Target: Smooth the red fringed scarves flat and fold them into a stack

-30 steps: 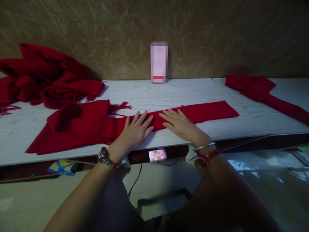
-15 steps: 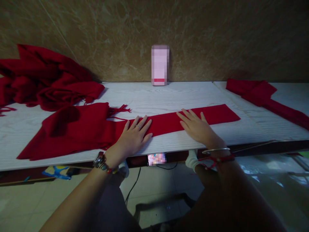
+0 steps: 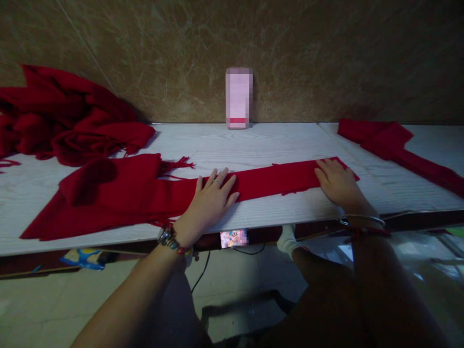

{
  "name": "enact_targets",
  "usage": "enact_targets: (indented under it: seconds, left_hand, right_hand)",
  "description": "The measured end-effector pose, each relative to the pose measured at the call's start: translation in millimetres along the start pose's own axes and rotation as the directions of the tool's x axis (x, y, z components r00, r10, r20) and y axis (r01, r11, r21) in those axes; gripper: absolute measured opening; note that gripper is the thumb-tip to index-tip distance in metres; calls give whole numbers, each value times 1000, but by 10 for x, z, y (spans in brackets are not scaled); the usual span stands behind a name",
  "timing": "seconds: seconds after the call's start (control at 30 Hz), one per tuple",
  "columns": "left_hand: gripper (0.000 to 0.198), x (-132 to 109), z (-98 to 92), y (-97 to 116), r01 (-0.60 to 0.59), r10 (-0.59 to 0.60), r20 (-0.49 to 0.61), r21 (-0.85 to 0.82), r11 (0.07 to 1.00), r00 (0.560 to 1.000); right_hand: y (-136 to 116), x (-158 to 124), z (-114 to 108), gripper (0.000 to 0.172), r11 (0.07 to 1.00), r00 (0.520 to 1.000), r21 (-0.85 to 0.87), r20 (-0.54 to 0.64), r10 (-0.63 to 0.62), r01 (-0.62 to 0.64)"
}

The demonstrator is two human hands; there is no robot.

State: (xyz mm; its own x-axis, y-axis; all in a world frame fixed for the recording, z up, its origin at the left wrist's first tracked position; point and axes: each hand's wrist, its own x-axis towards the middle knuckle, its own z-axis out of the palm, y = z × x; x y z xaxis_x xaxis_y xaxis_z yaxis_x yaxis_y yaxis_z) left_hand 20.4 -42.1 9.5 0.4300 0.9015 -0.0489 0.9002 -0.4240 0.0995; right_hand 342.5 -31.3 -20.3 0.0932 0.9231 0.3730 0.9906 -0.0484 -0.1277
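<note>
A red fringed scarf (image 3: 273,182) lies along the white wood-grain table (image 3: 268,145), its right part a narrow flat strip. The scarf's left part is wider and looser, with fringe showing at its upper and lower edges. My left hand (image 3: 213,195) rests palm down on the middle of the strip, fingers spread. Flat near the strip's right end lies my right hand (image 3: 337,182), its fingers stretched out. Neither hand grasps the cloth. Bits of fringe poke out from the strip's edges between my hands.
A heap of red scarves (image 3: 79,116) sits at the back left. Another red folded scarf (image 3: 387,140) lies at the back right. A pink phone-shaped object (image 3: 238,96), blurred out, leans on the brown marbled wall (image 3: 290,58). Below the table edge is a lit screen (image 3: 232,239).
My right hand has slid right along the strip to near its end. My left hand has shifted slightly right. Small fringe ends now show at the strip's edges.
</note>
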Motion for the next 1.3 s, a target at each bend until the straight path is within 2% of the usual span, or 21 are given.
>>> enact_targets:
  seconds: [0.1,0.17,0.23,0.3,0.4,0.63,0.73,0.83,0.93,1.0,1.03,1.13,1.2,1.3]
  left_hand:
    - [50,99,10,121,-56,55,-37,-27,998,998]
    - [52,150,28,193,-73,72,-33,-35,997,997]
    - [54,180,47,250,-67,67,-5,-26,997,998]
    - [56,193,58,283,-54,54,20,-10,998,998]
    - [56,189,59,281,-56,56,35,-5,998,998]
    - [56,107,65,110,-57,57,16,0,998,998]
    - [60,57,65,5,-66,65,20,14,998,998]
    - [61,23,63,-84,-137,137,-11,16,990,991]
    - [50,12,76,-143,-189,191,-56,24,982,980]
    - [44,18,98,-170,-216,219,-82,40,976,972]
    - [42,24,112,-181,-238,242,-96,44,970,966]
    - [41,43,144,-199,-345,346,-132,31,938,929]
    - [46,46,146,-194,-385,384,-112,16,923,917]
    - [57,22,124,-174,-346,346,-1,8,938,938]
  right_hand:
    - [-481,-22,-33,46,986,986,87,63,-151,146]
    - [-781,-45,-36,46,958,952,118,134,-275,260]
    - [-973,-61,-24,46,938,916,115,207,-345,327]
    - [-1026,-55,-6,46,934,900,97,251,-357,343]
    - [-879,6,16,46,956,921,79,257,-293,282]
    - [-89,180,61,47,999,983,39,180,-19,12]
    - [129,189,51,49,998,993,43,109,43,-48]
    - [106,168,-12,47,997,999,68,42,26,-29]
    - [-166,122,-111,43,989,996,133,39,-74,69]
    - [-435,71,-170,41,957,976,212,53,-213,198]
    - [-575,40,-192,40,926,950,256,72,-305,278]
    - [-934,-61,-215,39,815,831,355,154,-534,458]
    - [-1080,-118,-198,39,772,772,373,191,-607,515]
    - [-1157,-168,-148,40,753,738,344,204,-643,561]
